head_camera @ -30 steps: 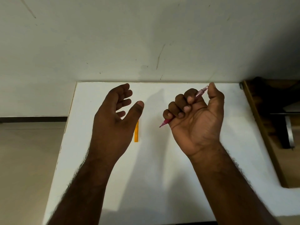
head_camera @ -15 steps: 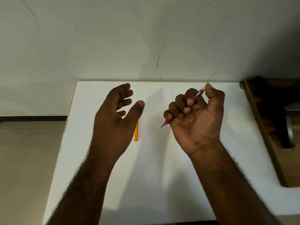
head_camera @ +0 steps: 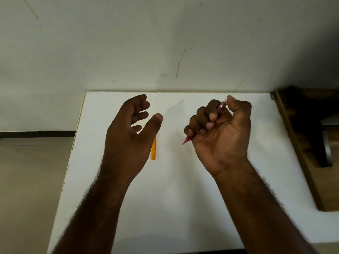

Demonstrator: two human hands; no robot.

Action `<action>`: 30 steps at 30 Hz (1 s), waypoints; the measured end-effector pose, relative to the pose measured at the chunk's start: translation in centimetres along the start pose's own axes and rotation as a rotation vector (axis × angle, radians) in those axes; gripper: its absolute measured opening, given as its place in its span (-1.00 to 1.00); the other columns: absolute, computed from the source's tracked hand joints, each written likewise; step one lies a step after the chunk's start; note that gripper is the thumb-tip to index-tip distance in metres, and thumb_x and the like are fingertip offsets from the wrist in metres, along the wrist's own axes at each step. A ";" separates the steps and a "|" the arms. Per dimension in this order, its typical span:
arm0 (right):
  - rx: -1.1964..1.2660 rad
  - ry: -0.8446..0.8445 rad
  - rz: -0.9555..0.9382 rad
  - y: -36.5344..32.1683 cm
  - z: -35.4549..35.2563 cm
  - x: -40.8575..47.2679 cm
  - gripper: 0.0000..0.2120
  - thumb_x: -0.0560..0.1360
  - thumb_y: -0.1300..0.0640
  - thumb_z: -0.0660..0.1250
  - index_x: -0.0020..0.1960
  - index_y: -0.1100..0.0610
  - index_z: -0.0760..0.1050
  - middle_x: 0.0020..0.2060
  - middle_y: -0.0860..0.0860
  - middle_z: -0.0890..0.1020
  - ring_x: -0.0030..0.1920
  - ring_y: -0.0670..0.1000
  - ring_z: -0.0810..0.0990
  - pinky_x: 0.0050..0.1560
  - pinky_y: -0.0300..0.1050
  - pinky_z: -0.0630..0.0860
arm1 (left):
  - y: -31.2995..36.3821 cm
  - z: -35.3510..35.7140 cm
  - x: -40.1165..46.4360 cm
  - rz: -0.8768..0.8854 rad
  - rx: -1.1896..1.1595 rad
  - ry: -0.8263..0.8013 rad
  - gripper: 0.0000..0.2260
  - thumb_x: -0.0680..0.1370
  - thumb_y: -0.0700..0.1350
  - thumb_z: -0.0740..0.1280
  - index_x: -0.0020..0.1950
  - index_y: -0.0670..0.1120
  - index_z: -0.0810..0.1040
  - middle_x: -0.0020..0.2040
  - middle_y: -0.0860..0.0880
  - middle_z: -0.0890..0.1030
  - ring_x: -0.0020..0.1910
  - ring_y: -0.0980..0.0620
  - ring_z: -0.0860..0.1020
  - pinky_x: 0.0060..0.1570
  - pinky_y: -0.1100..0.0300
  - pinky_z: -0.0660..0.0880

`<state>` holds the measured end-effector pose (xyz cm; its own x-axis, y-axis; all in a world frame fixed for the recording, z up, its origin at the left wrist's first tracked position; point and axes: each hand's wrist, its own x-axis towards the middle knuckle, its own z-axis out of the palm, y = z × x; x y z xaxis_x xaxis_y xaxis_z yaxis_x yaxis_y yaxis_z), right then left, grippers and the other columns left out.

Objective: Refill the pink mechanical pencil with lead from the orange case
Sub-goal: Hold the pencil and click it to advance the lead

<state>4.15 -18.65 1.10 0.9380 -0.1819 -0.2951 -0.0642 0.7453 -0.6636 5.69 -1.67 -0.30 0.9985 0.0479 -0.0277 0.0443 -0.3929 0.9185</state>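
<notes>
Right hand [head_camera: 222, 131] curled into a fist around the pink mechanical pencil [head_camera: 190, 138], thumb bent over the cap end, tip poking out below the little finger and pointing down-left toward the table. Left hand [head_camera: 128, 136] loose and empty, fingers half-curled, thumb spread, palm turned inward, hovering above the table.

Pencil held in the air over the white table [head_camera: 174, 198], well clear of the surface. Looks light, thin and rigid; smooth plastic barrel, likely a little slippery in a fist grip. Probably best held at mid-barrel with the right hand while the cap end is pulled or pressed between thumb and forefinger. Lead itself will be brittle and hair-thin, easily snapped or dropped; calls for a gentle pinch and a steady feed into the barrel.

Orange case [head_camera: 153, 151] lying flat on the table, lengthwise away from the viewer, upper end hidden behind the left hand's thumb base. Slim, stiff, light; best taken by its long edges. Open or shut: cannot tell.

Beyond the table, a pale wall [head_camera: 165, 43] with scuffs, and dark wooden furniture [head_camera: 310, 136] at the right.

No brand, label or writing readable on pencil or case.
</notes>
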 end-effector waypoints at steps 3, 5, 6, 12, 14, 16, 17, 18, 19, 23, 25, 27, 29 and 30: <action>0.017 -0.013 0.011 0.1 0.1 0.0 -0.57 0.57 -0.12 0.06 -0.35 0.14 0.27 -0.45 0.02 0.21 -0.38 0.05 0.10 -0.29 -0.01 0.16 | 0.0 0.0 0.0 0.000 0.002 0.001 -0.58 0.53 0.06 0.41 0.38 0.12 0.47 0.22 0.27 0.60 0.12 0.40 0.54 -0.09 0.65 0.36; 0.012 -0.012 0.005 0.0 0.1 0.0 -0.60 0.51 -0.12 0.11 -0.36 0.14 0.26 -0.46 0.03 0.20 -0.38 0.05 0.10 -0.28 -0.01 0.14 | 0.1 0.0 0.1 0.004 0.007 0.002 -0.58 0.53 0.06 0.41 0.38 0.11 0.48 0.21 0.28 0.60 0.11 0.42 0.53 -0.09 0.65 0.35; 0.005 -0.007 -0.003 0.0 0.1 0.0 -0.62 0.47 -0.11 0.14 -0.37 0.14 0.24 -0.47 0.02 0.19 -0.39 0.05 0.09 -0.28 0.00 0.12 | 0.1 0.0 0.1 0.005 0.008 0.001 -0.59 0.53 0.06 0.41 0.38 0.12 0.48 0.21 0.28 0.60 0.10 0.43 0.53 -0.09 0.65 0.35; 0.018 0.003 0.015 0.1 -0.2 0.1 -0.57 0.56 -0.12 0.05 -0.36 0.14 0.27 -0.47 0.02 0.20 -0.39 0.04 0.11 -0.29 -0.02 0.16 | 0.0 0.0 0.0 -0.004 -0.010 -0.004 -0.59 0.53 0.06 0.42 0.37 0.13 0.48 0.21 0.28 0.60 0.11 0.40 0.55 -0.07 0.63 0.38; 0.003 0.008 0.003 0.1 -0.2 0.1 -0.58 0.57 -0.08 0.03 -0.37 0.14 0.26 -0.48 0.02 0.20 -0.40 0.04 0.10 -0.29 -0.02 0.15 | 0.0 0.0 0.0 -0.001 -0.007 -0.006 -0.59 0.53 0.07 0.42 0.37 0.13 0.48 0.21 0.28 0.60 0.12 0.40 0.55 -0.07 0.62 0.38; 0.005 0.007 0.009 0.2 -0.3 0.1 -0.58 0.57 -0.09 0.05 -0.37 0.14 0.28 -0.47 0.01 0.22 -0.39 0.04 0.11 -0.29 -0.03 0.17 | 0.0 0.0 0.0 0.003 -0.002 -0.004 -0.59 0.53 0.07 0.41 0.37 0.13 0.48 0.21 0.28 0.60 0.12 0.40 0.54 -0.08 0.63 0.38; 0.009 0.004 0.020 0.2 -0.3 0.1 -0.57 0.57 -0.12 0.06 -0.36 0.13 0.30 -0.46 0.01 0.22 -0.38 0.04 0.11 -0.29 -0.03 0.17 | 0.0 -0.1 0.0 0.002 -0.004 -0.005 -0.59 0.53 0.07 0.41 0.37 0.13 0.48 0.21 0.28 0.60 0.11 0.42 0.53 -0.08 0.64 0.37; 0.010 0.003 0.027 0.2 -0.3 0.1 -0.57 0.57 -0.13 0.07 -0.35 0.13 0.30 -0.46 0.01 0.23 -0.38 0.04 0.11 -0.29 -0.03 0.17 | 0.0 -0.1 0.0 0.000 -0.007 -0.006 -0.59 0.53 0.07 0.41 0.37 0.13 0.48 0.20 0.29 0.60 0.11 0.45 0.53 -0.09 0.64 0.36; 0.005 0.002 0.027 0.3 -0.4 0.1 -0.57 0.56 -0.13 0.06 -0.35 0.13 0.29 -0.46 0.01 0.23 -0.38 0.04 0.11 -0.29 -0.02 0.16 | 0.0 -0.1 0.0 -0.001 -0.009 -0.008 -0.60 0.53 0.06 0.41 0.36 0.14 0.48 0.19 0.29 0.60 0.10 0.46 0.52 -0.10 0.65 0.35; 0.019 0.000 0.029 0.3 -0.5 0.2 -0.58 0.57 -0.13 0.06 -0.35 0.11 0.29 -0.46 0.00 0.22 -0.39 0.04 0.10 -0.29 -0.02 0.16 | 0.1 -0.1 0.0 -0.005 -0.023 -0.015 -0.61 0.53 0.06 0.41 0.35 0.15 0.48 0.19 0.28 0.61 0.11 0.41 0.54 -0.07 0.62 0.38; 0.052 -0.010 0.053 0.3 -0.7 0.3 -0.56 0.58 -0.18 0.07 -0.30 0.11 0.36 -0.44 0.00 0.27 -0.39 0.02 0.16 -0.28 -0.03 0.21 | 0.1 -0.1 0.0 -0.008 -0.028 -0.017 -0.61 0.53 0.06 0.41 0.35 0.15 0.48 0.19 0.28 0.61 0.11 0.40 0.54 -0.06 0.61 0.39; 0.094 -0.015 0.063 0.5 -0.7 0.3 -0.58 0.60 -0.18 0.07 -0.21 0.10 0.44 -0.40 0.00 0.35 -0.38 0.01 0.25 -0.25 -0.04 0.26 | 0.2 -0.1 0.0 -0.009 -0.028 -0.012 -0.62 0.53 0.07 0.41 0.35 0.16 0.49 0.18 0.29 0.61 0.10 0.42 0.54 -0.07 0.62 0.38; 0.133 -0.005 0.038 0.7 -0.7 0.4 -0.65 0.66 -0.11 0.10 -0.12 0.09 0.49 -0.36 0.00 0.41 -0.35 0.00 0.32 -0.20 -0.04 0.29 | 0.2 0.0 0.0 -0.009 -0.032 -0.011 -0.62 0.53 0.06 0.41 0.34 0.16 0.49 0.17 0.29 0.61 0.09 0.42 0.54 -0.08 0.62 0.38; 0.147 0.001 0.021 0.7 -0.7 0.5 -0.66 0.68 -0.08 0.10 -0.09 0.08 0.50 -0.34 0.00 0.42 -0.33 0.00 0.34 -0.18 -0.05 0.30 | 0.2 0.0 0.0 -0.010 -0.036 -0.012 -0.62 0.53 0.06 0.41 0.34 0.16 0.49 0.17 0.29 0.62 0.10 0.41 0.54 -0.08 0.61 0.39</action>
<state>4.32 -18.62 0.02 0.9366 -0.1657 -0.3087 -0.0334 0.8349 -0.5494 5.68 -1.72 -0.12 0.9983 0.0409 -0.0415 0.0535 -0.3595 0.9316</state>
